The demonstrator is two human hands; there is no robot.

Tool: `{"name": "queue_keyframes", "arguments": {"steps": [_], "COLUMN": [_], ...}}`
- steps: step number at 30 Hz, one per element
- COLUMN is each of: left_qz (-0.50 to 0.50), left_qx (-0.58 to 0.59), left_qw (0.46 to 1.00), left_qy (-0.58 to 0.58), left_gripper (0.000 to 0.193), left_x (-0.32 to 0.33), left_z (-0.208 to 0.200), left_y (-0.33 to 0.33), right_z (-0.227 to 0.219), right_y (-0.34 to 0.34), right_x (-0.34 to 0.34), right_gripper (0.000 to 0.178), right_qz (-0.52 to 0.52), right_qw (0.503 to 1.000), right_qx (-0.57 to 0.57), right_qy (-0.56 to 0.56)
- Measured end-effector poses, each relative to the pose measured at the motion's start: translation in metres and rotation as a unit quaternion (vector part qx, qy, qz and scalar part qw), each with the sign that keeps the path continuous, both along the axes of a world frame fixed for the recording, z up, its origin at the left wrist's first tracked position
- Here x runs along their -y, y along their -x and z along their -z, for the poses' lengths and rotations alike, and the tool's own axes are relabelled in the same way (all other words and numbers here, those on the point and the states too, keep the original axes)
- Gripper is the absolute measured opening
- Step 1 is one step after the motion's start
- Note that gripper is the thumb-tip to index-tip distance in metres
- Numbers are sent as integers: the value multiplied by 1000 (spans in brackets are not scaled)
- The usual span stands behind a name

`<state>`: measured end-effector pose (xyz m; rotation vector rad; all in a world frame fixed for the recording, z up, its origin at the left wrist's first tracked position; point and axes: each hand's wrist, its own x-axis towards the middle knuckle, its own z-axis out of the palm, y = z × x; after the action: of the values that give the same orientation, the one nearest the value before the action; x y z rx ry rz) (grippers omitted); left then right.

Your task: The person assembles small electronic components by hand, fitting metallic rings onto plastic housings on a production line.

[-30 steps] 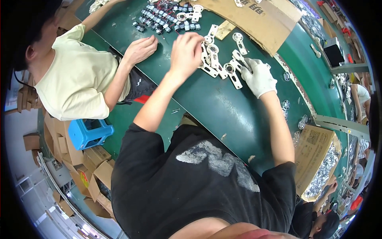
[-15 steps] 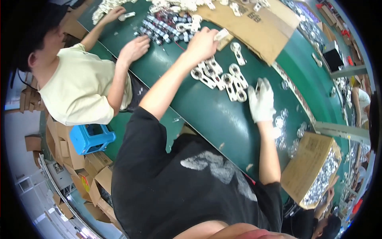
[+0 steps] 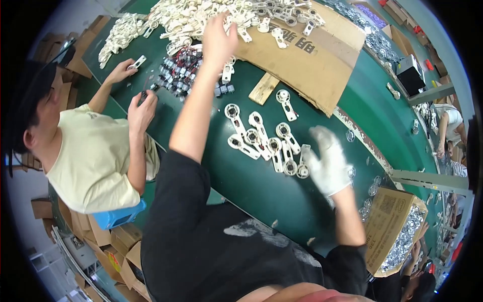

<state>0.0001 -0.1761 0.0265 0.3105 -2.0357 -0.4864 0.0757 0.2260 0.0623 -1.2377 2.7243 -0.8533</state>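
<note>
In the head view, the bare left hand (image 3: 220, 43) spreads thumb from fingers over a heap of cream plastic housings (image 3: 186, 22), while the blurred gloved right hand (image 3: 329, 163), its grip impossible to tell, is beside ring-ended housings (image 3: 259, 132) clustered on the green table (image 3: 241, 186).

Large dark characters (image 3: 305, 46) mark a flat cardboard sheet (image 3: 287, 65).
On a carton (image 3: 378, 221) — a square code (image 3: 388, 204), an oval emblem (image 3: 401, 205) and printed lines (image 3: 371, 242).

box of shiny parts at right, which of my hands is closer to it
Right: the gloved right hand is up and left of the box; the left hand is farther off by the white parts.
</note>
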Motion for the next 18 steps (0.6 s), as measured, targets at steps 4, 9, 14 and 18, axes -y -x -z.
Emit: {"name": "queue_keyframes", "arguments": {"steps": [4, 9, 14, 18], "left_qz": [107, 145, 186, 204], "left_qx": [54, 127, 135, 132], "left_qw": [986, 975, 951, 955], "left_qy": [-115, -110, -209, -167], "left_gripper": [15, 10, 12, 18], "left_x": [-71, -76, -76, -69], "left_z": [21, 36, 48, 46], "left_y": [-47, -61, -57, -69], "right_z": [-34, 1, 23, 4], "right_y": [108, 288, 447, 530], "right_x": [58, 206, 314, 373], "right_gripper": [42, 63, 73, 63], "right_qz": [-20, 57, 22, -207], "right_qw": [995, 989, 959, 966], "right_qx": [-97, -85, -216, 155], "right_qy": [21, -110, -181, -8]}}
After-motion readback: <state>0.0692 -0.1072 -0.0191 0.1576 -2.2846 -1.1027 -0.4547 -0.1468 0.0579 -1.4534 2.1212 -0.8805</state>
